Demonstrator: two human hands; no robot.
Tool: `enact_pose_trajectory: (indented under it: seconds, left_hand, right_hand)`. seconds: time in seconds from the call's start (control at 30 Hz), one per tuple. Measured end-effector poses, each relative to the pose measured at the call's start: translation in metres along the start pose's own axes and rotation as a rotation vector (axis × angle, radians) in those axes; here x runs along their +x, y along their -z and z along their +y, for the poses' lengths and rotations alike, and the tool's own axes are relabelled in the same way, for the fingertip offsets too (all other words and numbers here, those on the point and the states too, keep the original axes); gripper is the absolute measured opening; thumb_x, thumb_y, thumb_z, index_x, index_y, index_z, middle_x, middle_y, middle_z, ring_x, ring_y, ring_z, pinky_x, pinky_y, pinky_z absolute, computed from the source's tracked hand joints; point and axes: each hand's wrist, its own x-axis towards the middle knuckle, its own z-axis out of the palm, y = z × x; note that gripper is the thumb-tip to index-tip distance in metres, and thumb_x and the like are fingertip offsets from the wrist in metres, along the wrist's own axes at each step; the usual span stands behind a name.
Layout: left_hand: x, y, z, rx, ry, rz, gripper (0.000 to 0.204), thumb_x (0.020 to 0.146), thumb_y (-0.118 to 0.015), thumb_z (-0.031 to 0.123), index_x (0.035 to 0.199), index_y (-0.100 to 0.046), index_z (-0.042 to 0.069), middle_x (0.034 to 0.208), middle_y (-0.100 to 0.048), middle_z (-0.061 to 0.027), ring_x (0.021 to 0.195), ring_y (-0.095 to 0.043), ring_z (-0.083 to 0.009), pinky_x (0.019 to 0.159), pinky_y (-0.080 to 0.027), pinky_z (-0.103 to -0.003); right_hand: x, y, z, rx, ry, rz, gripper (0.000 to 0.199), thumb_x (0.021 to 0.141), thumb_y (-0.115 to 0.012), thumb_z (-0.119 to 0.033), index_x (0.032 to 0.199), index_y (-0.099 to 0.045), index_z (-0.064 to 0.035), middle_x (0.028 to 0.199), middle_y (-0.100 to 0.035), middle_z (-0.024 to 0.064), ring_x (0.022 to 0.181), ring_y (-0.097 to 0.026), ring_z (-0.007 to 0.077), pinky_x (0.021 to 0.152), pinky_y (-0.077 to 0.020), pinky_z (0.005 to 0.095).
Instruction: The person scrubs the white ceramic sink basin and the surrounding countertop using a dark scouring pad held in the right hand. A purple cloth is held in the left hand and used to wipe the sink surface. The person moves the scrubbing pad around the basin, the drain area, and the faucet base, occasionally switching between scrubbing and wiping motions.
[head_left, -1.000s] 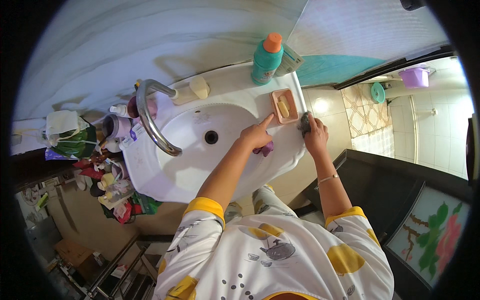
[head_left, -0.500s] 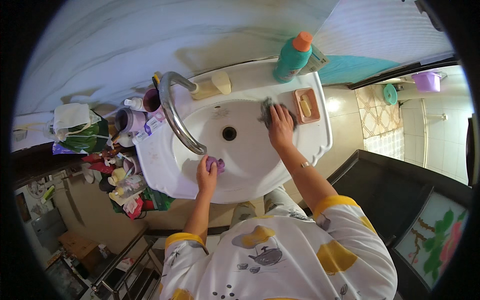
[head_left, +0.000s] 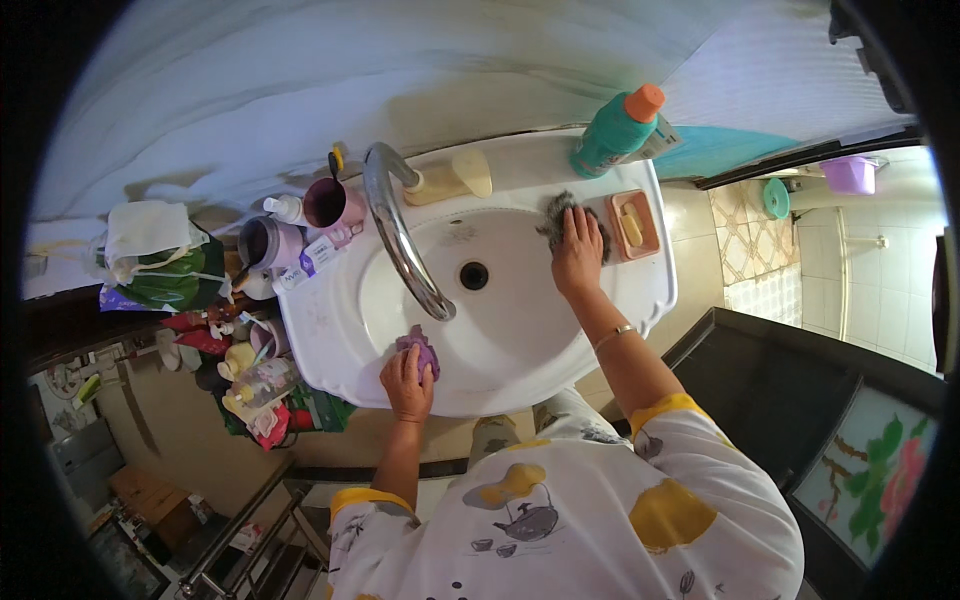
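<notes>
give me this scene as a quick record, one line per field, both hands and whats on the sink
left hand: holding purple cloth at the white sink's near-left side
right hand: palm down on fuzzy grey scrubber
soap dish: pink, holding yellowish soap
bottle: teal, orange cap, back right
faucet: curved, chrome

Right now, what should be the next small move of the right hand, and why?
I would probably slide the right hand and the grey scrubber under it slightly left toward the drain: they lie at the right side of the basin, close beside the soap dish, so moving rightward could bump it.
</notes>
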Motion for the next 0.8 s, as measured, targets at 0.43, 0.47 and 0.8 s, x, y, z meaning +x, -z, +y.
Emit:
enact_pose_trajectory:
  seconds: [0.43,0.47,0.8]
  left_hand:
    - [-0.001,0.001,0.004,0.092,0.047,-0.048,0.046,0.084,-0.062,0.025,0.127,-0.055,0.009,0.118,-0.057,-0.0133,0.110,-0.052,-0.0337,0.094,-0.036,-0.048]
    - [0.000,0.001,0.003,0.085,0.049,-0.056,0.046,0.085,-0.062,0.025,0.127,-0.055,0.009,0.118,-0.057,-0.0133,0.110,-0.052,-0.0337,0.095,-0.036,-0.048]
    - [0.004,0.000,0.004,0.072,0.030,-0.075,0.045,0.085,-0.061,0.024,0.126,-0.055,0.005,0.116,-0.058,-0.0171,0.109,-0.052,-0.0358,0.096,-0.035,-0.048]
  right_hand:
    - [0.016,0.001,-0.009,0.087,0.109,-0.065,0.055,0.083,-0.053,-0.008,0.137,-0.045,-0.0030,0.147,-0.038,0.0166,0.137,-0.033,0.0353,0.114,-0.0234,0.0439]
    - [0.006,0.005,-0.006,0.065,0.062,-0.049,0.056,0.083,-0.054,-0.008,0.138,-0.045,-0.0027,0.147,-0.038,0.0167,0.137,-0.032,0.0358,0.114,-0.0233,0.0440]
    - [0.093,-0.023,-0.076,0.099,0.128,-0.076,0.053,0.083,-0.055,-0.011,0.135,-0.048,-0.0026,0.146,-0.042,0.0135,0.135,-0.036,0.0333,0.113,-0.0269,0.0427]
